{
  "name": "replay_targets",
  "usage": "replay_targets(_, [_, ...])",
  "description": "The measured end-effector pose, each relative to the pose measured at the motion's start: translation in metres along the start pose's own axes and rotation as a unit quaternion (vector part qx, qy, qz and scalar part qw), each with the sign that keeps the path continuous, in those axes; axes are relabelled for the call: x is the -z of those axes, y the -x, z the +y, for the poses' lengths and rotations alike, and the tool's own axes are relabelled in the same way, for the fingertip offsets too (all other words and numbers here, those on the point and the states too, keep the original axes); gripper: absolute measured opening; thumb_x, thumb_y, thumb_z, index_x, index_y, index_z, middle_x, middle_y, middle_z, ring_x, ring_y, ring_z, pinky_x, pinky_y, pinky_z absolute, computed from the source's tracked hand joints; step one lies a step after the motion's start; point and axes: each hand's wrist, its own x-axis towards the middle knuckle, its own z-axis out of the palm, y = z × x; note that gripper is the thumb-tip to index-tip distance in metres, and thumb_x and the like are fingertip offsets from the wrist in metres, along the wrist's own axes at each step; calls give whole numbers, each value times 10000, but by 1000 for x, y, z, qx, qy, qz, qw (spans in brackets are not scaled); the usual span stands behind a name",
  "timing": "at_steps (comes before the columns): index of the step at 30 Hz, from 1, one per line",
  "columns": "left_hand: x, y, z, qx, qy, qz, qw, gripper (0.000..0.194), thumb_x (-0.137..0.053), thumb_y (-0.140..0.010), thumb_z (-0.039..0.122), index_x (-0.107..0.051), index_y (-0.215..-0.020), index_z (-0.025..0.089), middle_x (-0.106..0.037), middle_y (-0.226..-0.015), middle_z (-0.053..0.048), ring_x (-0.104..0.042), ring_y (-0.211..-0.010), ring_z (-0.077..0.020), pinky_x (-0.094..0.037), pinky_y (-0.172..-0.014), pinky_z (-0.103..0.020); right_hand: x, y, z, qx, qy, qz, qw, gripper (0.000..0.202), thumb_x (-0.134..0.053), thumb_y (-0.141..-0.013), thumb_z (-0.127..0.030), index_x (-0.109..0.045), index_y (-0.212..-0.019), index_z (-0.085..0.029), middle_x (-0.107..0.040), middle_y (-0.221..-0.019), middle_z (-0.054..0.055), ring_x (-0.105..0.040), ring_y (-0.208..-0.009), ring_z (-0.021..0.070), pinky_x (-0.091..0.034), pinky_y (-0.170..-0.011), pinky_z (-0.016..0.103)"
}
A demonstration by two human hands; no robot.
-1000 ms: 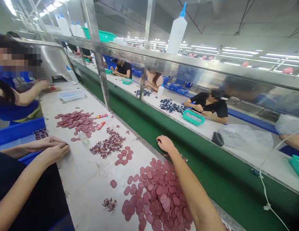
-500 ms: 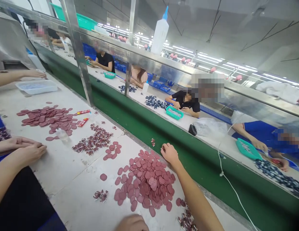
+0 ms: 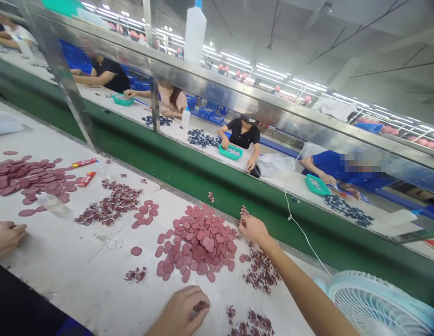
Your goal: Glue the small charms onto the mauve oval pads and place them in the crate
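Note:
My right hand point(image 3: 253, 228) reaches over the far edge of the white table to the green belt point(image 3: 182, 184). Its curled fingers hold a small brown-and-white piece, partly hidden. Another such piece point(image 3: 244, 211) lies just beyond the fingertips. My left hand point(image 3: 185, 310) rests curled low on the table; something small and dark shows between thumb and fingers, too hidden to name. Ahead of it lies a heap of flat maroon ovals point(image 3: 203, 242). Small brown-and-white pieces form a pile point(image 3: 262, 273) beneath my right forearm and a small cluster point(image 3: 135, 275) left of the ovals.
A co-worker's hand point(image 3: 7, 235) is at the left, near another oval heap point(image 3: 28, 175), a pile of brown-and-white pieces point(image 3: 110, 203) and a red tube point(image 3: 86, 178). A metal post point(image 3: 68, 88) rises behind. A light-blue fan point(image 3: 374, 298) stands lower right. Several people work across the belt.
The view has swung right, bringing the fan into sight. My left hand shows more fully. A brown-and-white piece now sits on the belt beyond my right fingertips, which still hold one.

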Motion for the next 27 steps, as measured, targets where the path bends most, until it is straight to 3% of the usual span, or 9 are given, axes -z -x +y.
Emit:
replay_targets(4, [10, -2, 10, -2, -7, -17, 1000, 145, -554, -903, 148, -667, -920, 235, -706, -830, -34, -669, -769, -182, -512, -699, -271, 7, 35, 18, 29, -29, -49, 998, 327, -637, -1001, -423, -661, -1228, -188, -683, -1239, 81, -682, -1060, 209, -594, -930, 432])
replay_targets(7, [10, -2, 10, -4, -6, -20, 1000, 145, -557, -899, 140, -667, -914, 233, -708, -824, -32, -669, -759, -179, -511, -689, -271, 20, 40, 30, 34, -40, -68, 996, 299, -631, -1006, -422, -675, -1193, -193, -696, -1201, 71, -690, -998, 187, -605, -885, 392])
replay_targets(13, [1, -1, -1, -14, 12, 2, 1000, 149, -584, -868, 129, -680, -909, 235, -718, -807, -29, -683, -727, -170, -527, -657, -251, 39, -18, 48, -14, -34, 35, 999, 361, -636, -1003, -414, -634, -1294, -201, -650, -1322, 95, -665, -1126, 230, -584, -965, 457])
replay_targets(18, [-4, -1, -11, -15, 15, 6, 1000, 168, -575, -861, 115, -676, -913, 239, -716, -804, -25, -688, -712, -165, -533, -651, -239, 20, -49, 56, -27, -32, 52, 998, 399, -660, -988, -404, -620, -1322, -189, -634, -1355, 103, -657, -1164, 249, -577, -983, 483])
replay_targets(23, [-3, -2, -10, -7, 14, -14, 1000, 177, -551, -898, 125, -671, -953, 244, -709, -835, -24, -689, -735, -161, -535, -671, -235, -6, -24, 66, -49, -20, 21, 998, 388, -655, -992, -405, -626, -1315, -193, -632, -1360, 108, -654, -1167, 246, -573, -993, 478])
replay_targets(27, [4, -3, -2, -17, 17, -24, 999, 149, -541, -936, 157, -659, -949, 246, -715, -840, -28, -687, -737, -166, -531, -670, -239, -6, 13, 81, -81, -22, -32, 996, 368, -653, -992, -411, -638, -1282, -184, -658, -1302, 97, -670, -1119, 232, -585, -961, 462])
